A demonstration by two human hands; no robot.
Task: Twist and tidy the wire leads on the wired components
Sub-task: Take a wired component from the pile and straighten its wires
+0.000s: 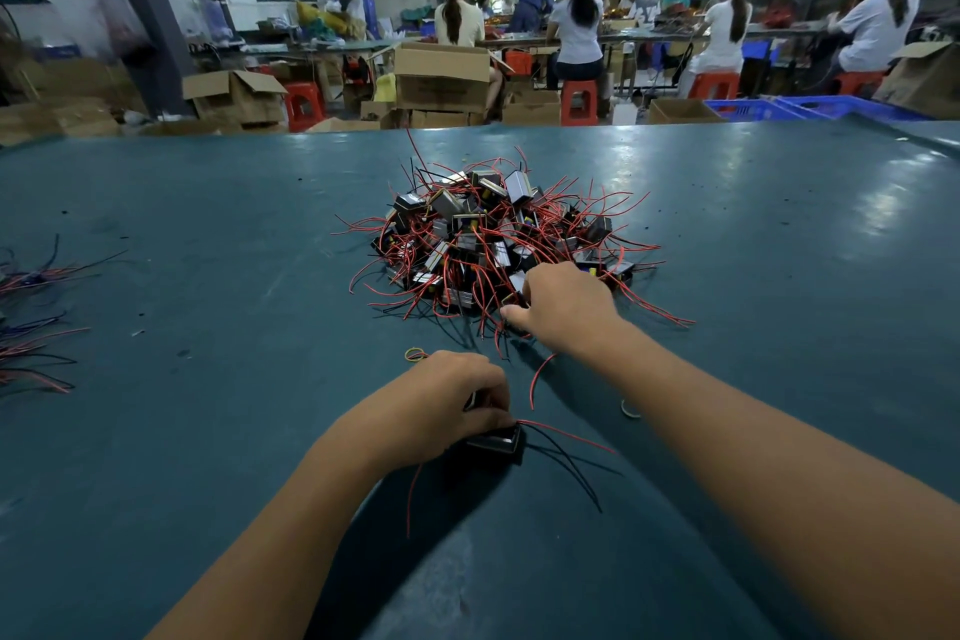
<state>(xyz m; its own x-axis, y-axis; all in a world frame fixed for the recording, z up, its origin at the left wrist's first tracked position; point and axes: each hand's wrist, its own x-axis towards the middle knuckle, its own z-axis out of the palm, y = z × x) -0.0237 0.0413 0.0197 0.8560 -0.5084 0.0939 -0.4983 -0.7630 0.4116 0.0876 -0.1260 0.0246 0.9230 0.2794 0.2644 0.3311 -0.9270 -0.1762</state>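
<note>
Black boxy wired component [496, 442] with red/black leads: we're gripping it in left hand [452, 398]; right hand [563, 309] curling into tangled component pile [493, 244], grip unclear — we're aiming to lift one unit clear without snagging neighbours.

Dim hall, overhead lamps glare on table [779, 203]; bkgd soft, wide-angle bend at edges.

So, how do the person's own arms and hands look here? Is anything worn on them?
Both forearms are bare up to the frame edge: no sleeves show. The left hand and the right hand have no gloves, and no watch, bracelet or ring is visible.
</note>
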